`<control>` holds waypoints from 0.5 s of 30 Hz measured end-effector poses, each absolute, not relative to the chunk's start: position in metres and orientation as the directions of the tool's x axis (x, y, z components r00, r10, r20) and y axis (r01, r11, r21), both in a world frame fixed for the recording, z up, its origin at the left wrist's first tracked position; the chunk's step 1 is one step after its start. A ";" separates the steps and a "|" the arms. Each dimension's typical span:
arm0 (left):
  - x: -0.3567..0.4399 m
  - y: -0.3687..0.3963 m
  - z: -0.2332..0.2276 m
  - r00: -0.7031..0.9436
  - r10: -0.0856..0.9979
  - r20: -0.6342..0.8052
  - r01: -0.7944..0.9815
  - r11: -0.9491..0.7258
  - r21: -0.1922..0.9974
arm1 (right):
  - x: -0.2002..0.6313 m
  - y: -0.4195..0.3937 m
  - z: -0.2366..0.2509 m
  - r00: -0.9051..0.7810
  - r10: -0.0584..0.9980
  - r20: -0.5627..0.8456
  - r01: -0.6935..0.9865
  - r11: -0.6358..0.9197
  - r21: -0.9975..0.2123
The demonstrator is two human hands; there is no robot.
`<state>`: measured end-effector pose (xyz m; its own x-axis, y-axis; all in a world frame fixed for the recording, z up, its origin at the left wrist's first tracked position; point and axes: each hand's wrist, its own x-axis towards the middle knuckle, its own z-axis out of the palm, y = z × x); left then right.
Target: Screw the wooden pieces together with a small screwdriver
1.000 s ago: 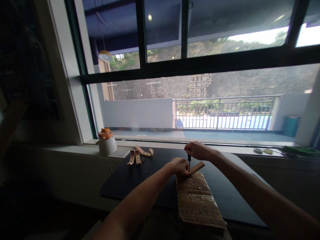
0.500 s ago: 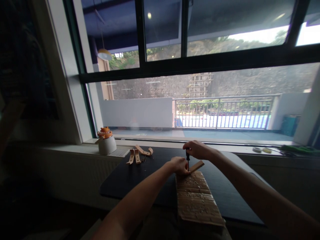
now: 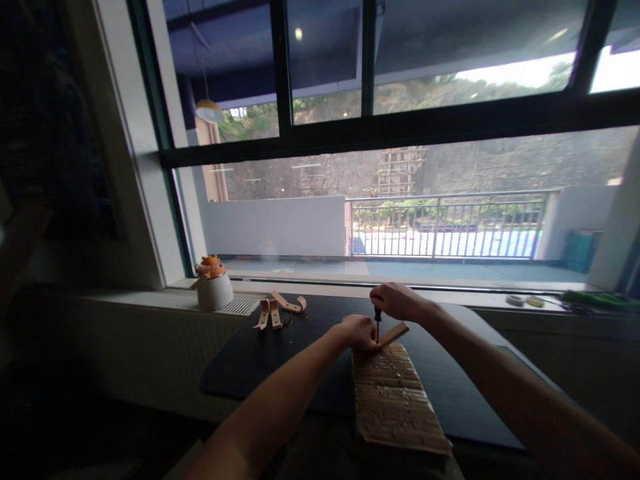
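Centre frame: right hand (image 3: pixel 399 301) closed around the screwdriver (image 3: pixel 378 327), upright on a strap (image 3: pixel 393 333) atop the board (image 3: pixel 393 397). Left hand (image 3: pixel 359 333) pinches the strap there. Three straps (image 3: pixel 278 308) lie unfixed, upper left on the counter (image 3: pixel 260 360); fastening looks early.

- Daylight is pouring in through the window (image 3: pixel 400 200), and the sky strip at the upper right is blowing out to white.
- The room side is staying dim; the left wall (image 3: pixel 55 167) is sinking into near black with grain.
- The dark mat (image 3: pixel 260 360) is swallowing detail, while the forearms are catching soft backlight.
- A ceiling lamp (image 3: pixel 210 110) is reflecting faintly in the glass.
- Straight frame lines are bowing toward the edges, and the corners are looking soft and smeared.
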<state>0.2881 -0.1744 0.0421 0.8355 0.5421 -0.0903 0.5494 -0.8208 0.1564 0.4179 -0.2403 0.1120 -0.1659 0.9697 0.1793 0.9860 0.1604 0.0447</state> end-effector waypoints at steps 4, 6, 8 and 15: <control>0.289 -0.174 0.042 0.831 0.547 -0.099 0.556 -0.815 0.164 | 0.423 -0.242 0.112 -0.207 0.958 0.200 0.978 0.208 0.015; 0.290 -0.173 0.041 0.828 0.551 -0.101 0.560 -0.812 0.165 | 0.424 -0.242 0.109 -0.215 0.951 0.222 0.975 0.220 0.003; 0.290 -0.172 0.040 0.826 0.555 -0.098 0.564 -0.809 0.166 | 0.425 -0.242 0.107 -0.209 0.948 0.239 0.977 0.215 0.000; 0.290 -0.171 0.038 0.824 0.562 -0.073 0.564 -0.803 0.190 | 0.424 -0.241 0.102 -0.182 0.950 0.252 0.982 0.187 0.005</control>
<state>0.2903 -0.1712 0.0380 0.8242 0.5616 -0.0732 0.5643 -0.8034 0.1902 0.4240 -0.2409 0.1023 -0.1824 0.9503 0.2523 0.9823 0.1873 0.0047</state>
